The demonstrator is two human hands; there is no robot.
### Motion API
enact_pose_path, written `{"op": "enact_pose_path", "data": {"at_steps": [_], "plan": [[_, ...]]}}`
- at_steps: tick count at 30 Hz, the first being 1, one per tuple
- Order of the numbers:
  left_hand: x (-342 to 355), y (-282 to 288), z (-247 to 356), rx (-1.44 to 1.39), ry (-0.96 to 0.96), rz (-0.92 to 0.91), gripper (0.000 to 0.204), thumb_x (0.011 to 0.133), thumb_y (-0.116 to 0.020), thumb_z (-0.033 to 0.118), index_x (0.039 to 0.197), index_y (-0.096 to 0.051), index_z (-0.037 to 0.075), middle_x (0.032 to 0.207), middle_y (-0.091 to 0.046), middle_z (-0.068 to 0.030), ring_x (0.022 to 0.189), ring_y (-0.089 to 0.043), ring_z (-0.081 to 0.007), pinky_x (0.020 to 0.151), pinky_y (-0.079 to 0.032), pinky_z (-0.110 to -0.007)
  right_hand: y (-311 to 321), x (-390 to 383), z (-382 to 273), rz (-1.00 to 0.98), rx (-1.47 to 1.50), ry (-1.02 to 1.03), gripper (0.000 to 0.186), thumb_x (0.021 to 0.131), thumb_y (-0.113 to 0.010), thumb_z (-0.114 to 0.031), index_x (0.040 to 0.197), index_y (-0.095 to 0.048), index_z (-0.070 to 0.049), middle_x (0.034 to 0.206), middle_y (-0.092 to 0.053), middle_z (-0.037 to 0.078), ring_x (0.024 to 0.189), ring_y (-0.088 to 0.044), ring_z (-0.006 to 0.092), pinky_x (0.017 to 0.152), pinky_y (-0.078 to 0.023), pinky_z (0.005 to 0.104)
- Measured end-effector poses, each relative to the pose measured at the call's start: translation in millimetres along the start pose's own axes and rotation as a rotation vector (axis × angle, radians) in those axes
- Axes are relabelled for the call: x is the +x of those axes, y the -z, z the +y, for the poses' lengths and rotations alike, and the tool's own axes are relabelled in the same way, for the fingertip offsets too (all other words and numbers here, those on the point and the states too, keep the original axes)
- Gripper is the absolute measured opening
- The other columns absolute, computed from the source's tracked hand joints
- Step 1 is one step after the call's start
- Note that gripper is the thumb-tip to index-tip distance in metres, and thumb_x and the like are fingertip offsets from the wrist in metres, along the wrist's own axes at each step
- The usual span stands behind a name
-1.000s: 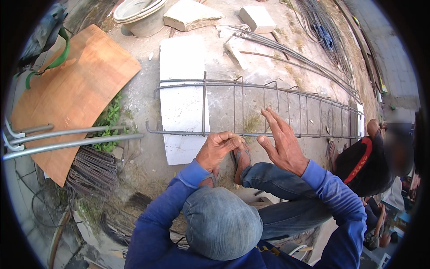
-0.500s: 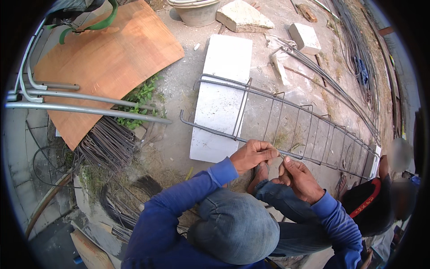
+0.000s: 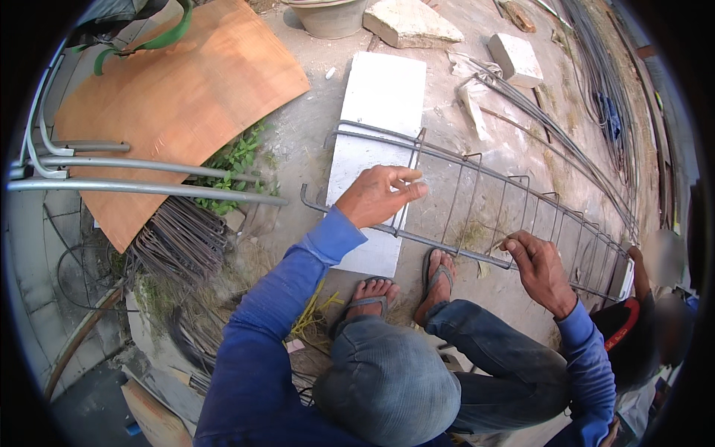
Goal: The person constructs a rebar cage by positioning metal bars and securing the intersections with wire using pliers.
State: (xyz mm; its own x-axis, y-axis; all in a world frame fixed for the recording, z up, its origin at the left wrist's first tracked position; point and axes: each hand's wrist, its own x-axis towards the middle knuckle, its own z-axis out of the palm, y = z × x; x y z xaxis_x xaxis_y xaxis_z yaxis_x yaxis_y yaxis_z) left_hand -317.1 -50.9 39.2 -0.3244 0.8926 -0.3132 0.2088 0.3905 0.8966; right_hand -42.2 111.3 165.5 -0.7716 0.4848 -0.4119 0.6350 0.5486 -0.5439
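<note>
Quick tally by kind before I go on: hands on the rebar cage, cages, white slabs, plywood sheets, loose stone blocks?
Hands: 2, left hand and right hand, both at the rebar cage
Rebar cage: 1
White slab: 1
Plywood sheet: 1
Loose stone blocks: 2, flat one, small one
Total: 7

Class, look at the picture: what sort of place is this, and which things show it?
Probably an outdoor building site: a steel rebar cage lies on bare ground, with bundled steel rods and concrete blocks around.
</note>
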Motion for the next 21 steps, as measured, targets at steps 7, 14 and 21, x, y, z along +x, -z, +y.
{"op": "enact_pose_path", "data": {"at_steps": [7,14,21], "plan": [[125,121,-134,0.348,0.539,0.428,0.047,0.094,-0.065,0.043,0.110,-0.075,0.001,0.107,-0.074,-0.0203,0.100,-0.072,-0.0295,0.087,-0.056,-0.038,34,55,111,0.214,0.301,-0.270,0.043,0.104,-0.055,-0.035,0.093,-0.066,0.005,0.078,-0.057,0.002,0.076,-0.050,0.0109,0.069,-0.043,0.0311],[157,77,-163,0.305,0.440,0.436,0.024,0.089,-0.074,0.024,0.089,-0.077,0.001,0.077,-0.070,-0.0071,0.064,-0.063,-0.0134,0.059,-0.054,-0.028,-29,121,166,0.222,0.402,-0.273,0.050,0.099,-0.062,-0.042,0.107,-0.071,0.007,0.064,-0.053,0.002,0.064,-0.048,0.0117,0.060,-0.042,0.0326],[192,79,-106,0.076,0.358,0.365,0.022,0.091,-0.073,0.023,0.097,-0.076,0.003,0.083,-0.071,-0.0034,0.074,-0.065,-0.0116,0.065,-0.055,-0.028,-35,157,179,0.318,0.262,-0.190,0.042,0.095,-0.065,-0.039,0.105,-0.073,0.001,0.060,-0.055,0.008,0.057,-0.051,0.0161,0.057,-0.044,0.0371]]}}
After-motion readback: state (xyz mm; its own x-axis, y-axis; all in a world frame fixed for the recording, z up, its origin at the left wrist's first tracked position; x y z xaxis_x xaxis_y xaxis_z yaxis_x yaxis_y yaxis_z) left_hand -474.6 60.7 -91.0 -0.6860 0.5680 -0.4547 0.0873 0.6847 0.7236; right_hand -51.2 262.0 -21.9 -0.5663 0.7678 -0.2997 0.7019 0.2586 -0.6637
